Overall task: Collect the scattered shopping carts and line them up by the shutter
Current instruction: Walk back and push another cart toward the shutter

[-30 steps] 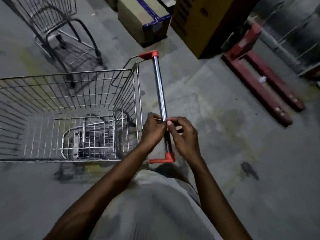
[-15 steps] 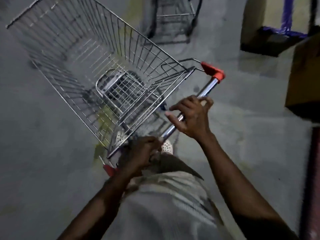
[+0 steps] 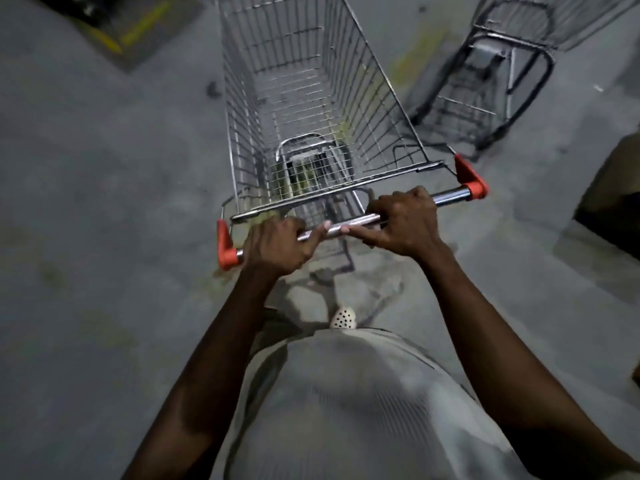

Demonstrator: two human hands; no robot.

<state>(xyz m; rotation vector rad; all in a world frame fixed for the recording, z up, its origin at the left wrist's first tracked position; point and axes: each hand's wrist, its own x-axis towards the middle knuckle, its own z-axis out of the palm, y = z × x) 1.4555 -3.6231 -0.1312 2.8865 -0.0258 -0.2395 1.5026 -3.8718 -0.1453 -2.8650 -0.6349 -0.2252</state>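
Note:
A wire shopping cart stands straight ahead of me on the grey concrete floor, its basket pointing away. Its chrome handle bar has orange end caps and runs slightly tilted, right end higher. My left hand grips the bar near the left cap. My right hand grips the bar right of centre, forefinger stretched along it. A second cart with a dark frame stands at the upper right, close beside the first cart. No shutter is in view.
A cardboard box sits at the right edge. Yellow floor markings and a dark object lie at the upper left. Open concrete floor spreads to the left. My foot in a white perforated shoe shows below the handle.
The cart has swung round from sideways to pointing straight ahead. My hands have spread apart along the handle bar, and the second cart now appears at the upper right.

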